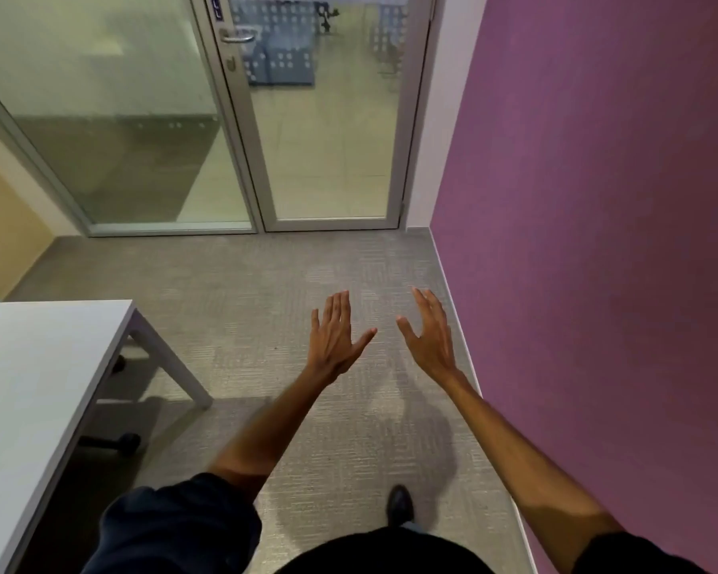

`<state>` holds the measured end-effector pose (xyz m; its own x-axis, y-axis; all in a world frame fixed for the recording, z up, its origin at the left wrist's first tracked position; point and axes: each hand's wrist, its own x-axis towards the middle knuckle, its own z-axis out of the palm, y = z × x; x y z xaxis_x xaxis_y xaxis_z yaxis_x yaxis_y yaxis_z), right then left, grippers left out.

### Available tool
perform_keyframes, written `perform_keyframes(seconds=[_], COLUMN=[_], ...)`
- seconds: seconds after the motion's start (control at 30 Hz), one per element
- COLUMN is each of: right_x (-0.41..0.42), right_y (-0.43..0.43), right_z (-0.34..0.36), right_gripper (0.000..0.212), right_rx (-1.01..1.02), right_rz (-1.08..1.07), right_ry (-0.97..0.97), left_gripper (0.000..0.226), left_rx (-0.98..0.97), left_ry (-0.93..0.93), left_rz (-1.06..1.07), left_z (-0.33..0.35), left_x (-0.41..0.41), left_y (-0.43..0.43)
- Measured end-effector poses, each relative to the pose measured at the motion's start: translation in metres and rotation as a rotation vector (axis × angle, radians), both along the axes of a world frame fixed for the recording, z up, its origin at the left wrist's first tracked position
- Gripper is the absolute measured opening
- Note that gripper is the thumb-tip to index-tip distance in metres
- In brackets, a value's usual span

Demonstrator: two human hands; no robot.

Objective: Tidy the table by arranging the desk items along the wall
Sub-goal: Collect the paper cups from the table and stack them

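Presently the left hand (334,337) and the right hand (430,337) hover above the carpet (245,292), both outstretched and spread flat, holding nothing. The white desk (38,366) stands well left of the left hand; the purple wall (597,242) runs close beside the right hand.

On the left, the table (38,366) top is showing a smooth, matt white finish, and its leg (171,366) is looking like grey painted metal. The carpet (245,283) is presenting a rough, woven grey surface. On the right, the wall (597,200) is appearing matt purple with a fine grain. Far off, the door (328,138) is carrying frosted glass in a pale satin frame (332,224), its handle (237,35) gleaming like brushed metal. Nearest, the shoe (399,505) is shining like dark leather, and the left sleeve (175,528) is looking like dark matt cloth.
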<state>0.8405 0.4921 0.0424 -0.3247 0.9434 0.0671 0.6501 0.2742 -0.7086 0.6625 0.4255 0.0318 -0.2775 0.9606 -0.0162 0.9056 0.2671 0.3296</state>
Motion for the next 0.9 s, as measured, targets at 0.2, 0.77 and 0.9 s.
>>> perform_keyframes(seconds=[0.2,0.77,0.9], right_x=[-0.023,-0.227,-0.299], right_y=[0.092,0.259,0.303], right_z=[0.009,-0.008,-0.004], right_gripper=[0.063,0.056,0.057], right_rx=[-0.011,-0.047,-0.055], right_rz=[0.08,0.344,0.403], right_ry=[-0.042,-0.071,-0.098], left_gripper=[0.095,0.084,0.092], left_rx=[0.015,0.044,0.043], left_ry=[0.005,0.123,0.043], left_rz=[0.092,0.343,0.441], left_z=[0.013,0.001,0.007], left_x=[-0.016,-0.188,-0.261], left_y=[0.066,0.205,0.242])
